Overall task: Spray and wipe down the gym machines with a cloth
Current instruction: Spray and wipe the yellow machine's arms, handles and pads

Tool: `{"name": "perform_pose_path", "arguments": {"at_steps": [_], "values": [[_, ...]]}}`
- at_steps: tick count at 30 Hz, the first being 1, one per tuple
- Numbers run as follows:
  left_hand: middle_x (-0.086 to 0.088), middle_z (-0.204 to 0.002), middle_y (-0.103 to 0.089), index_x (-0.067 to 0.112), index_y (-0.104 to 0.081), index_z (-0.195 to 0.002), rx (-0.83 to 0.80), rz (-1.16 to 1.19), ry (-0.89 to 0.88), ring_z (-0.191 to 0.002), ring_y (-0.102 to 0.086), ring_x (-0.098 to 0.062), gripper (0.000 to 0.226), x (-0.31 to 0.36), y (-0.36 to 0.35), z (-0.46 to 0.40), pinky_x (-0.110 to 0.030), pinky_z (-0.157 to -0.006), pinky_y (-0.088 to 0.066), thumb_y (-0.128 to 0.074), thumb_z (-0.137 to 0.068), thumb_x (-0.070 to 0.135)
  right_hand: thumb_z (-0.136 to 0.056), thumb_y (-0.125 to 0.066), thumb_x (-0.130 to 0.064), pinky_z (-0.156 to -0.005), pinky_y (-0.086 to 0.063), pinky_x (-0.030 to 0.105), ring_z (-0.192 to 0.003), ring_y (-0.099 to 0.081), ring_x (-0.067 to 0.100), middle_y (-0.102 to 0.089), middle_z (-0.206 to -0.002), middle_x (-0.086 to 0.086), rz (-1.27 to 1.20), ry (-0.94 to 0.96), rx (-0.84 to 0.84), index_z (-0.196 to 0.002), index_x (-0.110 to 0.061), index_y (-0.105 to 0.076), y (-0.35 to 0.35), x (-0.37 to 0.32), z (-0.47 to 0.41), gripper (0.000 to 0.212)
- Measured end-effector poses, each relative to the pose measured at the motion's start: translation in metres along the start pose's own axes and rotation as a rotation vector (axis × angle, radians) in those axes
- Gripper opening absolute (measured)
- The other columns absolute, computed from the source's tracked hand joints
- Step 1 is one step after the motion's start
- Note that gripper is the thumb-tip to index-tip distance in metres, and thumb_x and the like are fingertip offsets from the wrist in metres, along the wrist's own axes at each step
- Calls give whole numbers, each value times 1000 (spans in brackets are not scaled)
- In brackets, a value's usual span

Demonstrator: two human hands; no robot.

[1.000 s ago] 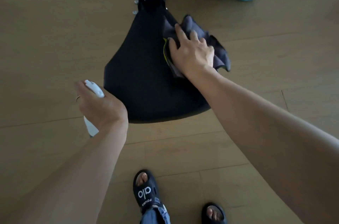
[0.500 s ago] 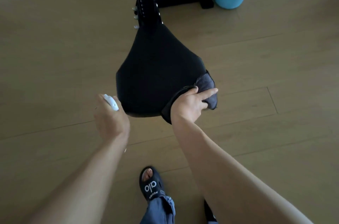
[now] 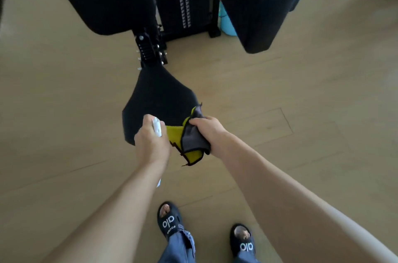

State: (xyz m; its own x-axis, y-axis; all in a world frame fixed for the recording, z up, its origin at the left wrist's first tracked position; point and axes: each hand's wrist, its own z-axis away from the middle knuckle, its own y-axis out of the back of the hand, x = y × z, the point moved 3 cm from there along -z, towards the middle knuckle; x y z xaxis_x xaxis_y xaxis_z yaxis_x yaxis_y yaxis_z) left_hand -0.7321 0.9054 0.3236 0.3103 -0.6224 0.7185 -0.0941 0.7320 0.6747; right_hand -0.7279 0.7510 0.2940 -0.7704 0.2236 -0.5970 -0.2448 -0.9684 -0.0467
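Floor: pale wood-plank floor (image 3: 301, 112), filling the frame from edge to edge.
Machine: black gym machine with a weight stack (image 3: 185, 4) at top centre, flanked by two large black pads.
Seat: black padded, wedge-shaped seat (image 3: 159, 99) at centre, just above my hands.
Cloth: grey microfibre cloth with a yellow reverse (image 3: 191, 140), bunched just below centre, off the seat's lower right edge.
Right hand: my right hand (image 3: 210, 131) is curled tight round the cloth's grey folds.
Left hand: my left hand (image 3: 150, 144) is wrapped round the white plastic spray bottle (image 3: 156, 127), nozzle pointing up-frame toward the seat.
Step in hand: regripping the cloth, I judge.
Technique: I should refold to a fresh flat face, spray the pad lightly, then wipe in overlapping strokes from the narrow end toward me, edges included.
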Motion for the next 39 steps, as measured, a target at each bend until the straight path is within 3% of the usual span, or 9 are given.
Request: {"name": "perform_pose_path", "arguments": {"at_steps": [3, 9, 15, 18, 21, 25, 28, 32, 39], "values": [[-4, -77, -51, 3, -48, -94, -107, 32, -56, -69, -43, -19, 19, 60, -16, 35, -19, -52, -35, -49, -105, 19, -95, -60, -10, -81, -60, 41, -98, -68, 30, -69, -112, 16, -213, -22, 28, -121, -13, -59, 61, -11, 25, 26], [-12, -86, -62, 7, -52, -96, -269, 70, -79, -71, -50, -23, 22, 165, -63, 115, -30, -59, -42, -54, -101, 29, -96, -56, -2, -71, -58, 39, -107, -66, 33, -65, -120, 18, -328, 65, 54, -128, -9, -56, 177, -53, 83, 33], [-10, -90, -69, 13, -53, -99, -294, 144, -86, -74, -57, -21, 24, 273, -97, 147, -34, -63, -45, -55, -98, 37, -93, -54, -1, -77, -59, 39, -101, -65, 31, -65, -111, 17, -324, 194, 62, -110, -11, -62, 272, -125, 127, 21], [-15, -92, -67, 14, -50, -101, -286, 183, -114, -74, -57, -24, 23, 317, -116, 144, -36, -63, -45, -53, -98, 36, -92, -54, 0, -69, -58, 34, -91, -63, 28, -64, -101, 15, -285, 233, 92, -105, -9, -63, 307, -161, 137, 18], [-9, -83, -62, 18, -45, -101, -282, 193, -193, -76, -62, -31, 18, 353, -138, 129, -41, -64, -48, -49, -101, 36, -89, -55, 0, -75, -59, 35, -90, -63, 27, -64, -98, 14, -244, 275, 105, -103, -7, -65, 332, -196, 129, 18], [4, -75, -54, 18, -41, -99, -232, 180, -248, -66, -52, -17, 16, 396, -174, 95, -35, -56, -39, -45, -105, 33, -90, -58, -5, -91, -58, 40, -100, -66, 26, -66, -104, 14, -144, 312, 144, -103, -7, -66, 358, -249, 95, 15], [1, -78, -57, 19, -38, -97, -202, 165, -255, -70, -57, -23, 18, 426, -208, 54, -40, -61, -47, -45, -106, 34, -89, -61, -11, -96, -56, 45, -104, -68, 28, -67, -98, 11, -86, 305, 169, -87, -14, -66, 374, -291, 57, 6], [2, -78, -55, 22, -34, -93, -131, 93, -223, -72, -59, -27, 22, 457, -259, -15, -44, -65, -51, -47, -104, 37, -87, -65, -17, -101, -52, 48, -87, -61, 23, -63, -84, 6, -56, 279, 196, -76, -17, -65, 394, -345, -4, 12], [4, -83, -47, 23, -35, -82, 47, -28, -334, -73, -51, -25, 29, 515, -317, -126, -39, -61, -42, -51, -102, 36, -88, -55, -11, -98, -54, 49, -99, -68, 31, -65, -81, 1, 53, 315, 214, -75, -26, -65, 419, -453, -101, 22]]}}
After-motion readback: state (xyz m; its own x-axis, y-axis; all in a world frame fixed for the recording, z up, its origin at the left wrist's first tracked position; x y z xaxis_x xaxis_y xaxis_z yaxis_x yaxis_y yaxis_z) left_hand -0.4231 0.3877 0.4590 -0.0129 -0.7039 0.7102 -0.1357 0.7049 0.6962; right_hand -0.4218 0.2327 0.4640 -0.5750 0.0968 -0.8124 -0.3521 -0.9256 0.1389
